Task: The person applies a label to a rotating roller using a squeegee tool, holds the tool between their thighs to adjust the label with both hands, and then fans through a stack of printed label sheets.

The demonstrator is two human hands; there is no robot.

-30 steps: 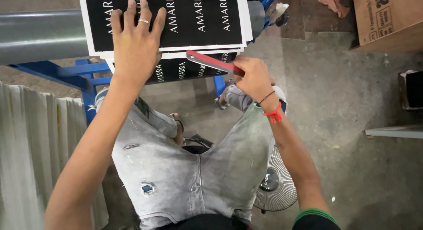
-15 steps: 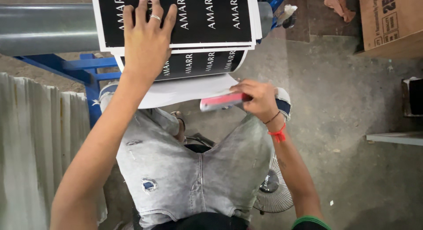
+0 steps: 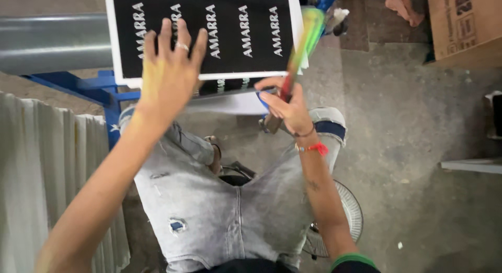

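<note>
The left hand (image 3: pixel 170 69), fingers spread, is pressing the black printed sheet (image 3: pixel 209 27) flat; the right hand (image 3: pixel 286 108) is gripping a blurred flat tool (image 3: pixel 302 43), judged mid-stroke beside the sheet's right edge.

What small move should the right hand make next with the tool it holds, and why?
Probably bring the blurred red tool down along the right edge of the black printed sheet. The right hand grips it raised beside that edge, while the left hand lies flat on the sheet, pinning it.
</note>
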